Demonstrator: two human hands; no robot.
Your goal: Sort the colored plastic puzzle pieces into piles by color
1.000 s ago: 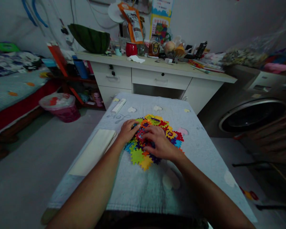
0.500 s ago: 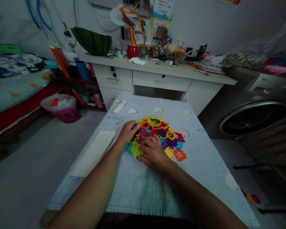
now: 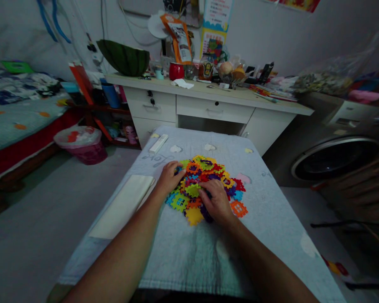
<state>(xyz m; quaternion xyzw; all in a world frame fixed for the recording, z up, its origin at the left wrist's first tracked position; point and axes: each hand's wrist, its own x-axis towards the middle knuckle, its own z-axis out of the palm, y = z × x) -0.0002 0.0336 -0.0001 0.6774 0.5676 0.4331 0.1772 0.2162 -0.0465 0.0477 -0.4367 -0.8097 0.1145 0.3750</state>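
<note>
A heap of bright foam puzzle tiles (image 3: 208, 181) in yellow, orange, purple, green and blue lies in the middle of a small table under a pale blue cloth (image 3: 189, 248). My left hand (image 3: 169, 176) rests with curled fingers on the heap's left edge. My right hand (image 3: 217, 202) lies on the near side of the heap, fingers bent and pinching a yellow-green tile (image 3: 193, 190). An orange tile (image 3: 238, 208) sits apart at the right of my right hand.
A cream folded cloth (image 3: 123, 206) lies at the table's left edge and a white stick-like object (image 3: 158, 143) at its far left corner. Behind stands a cluttered white desk (image 3: 208, 105); a bed (image 3: 15, 122) and pink bin (image 3: 82, 143) at left, washing machine (image 3: 334, 155) at right.
My right hand has drawn back from the top of the heap toward its near edge and now pinches a yellow-green tile. The left hand has stayed at the heap's left edge.
</note>
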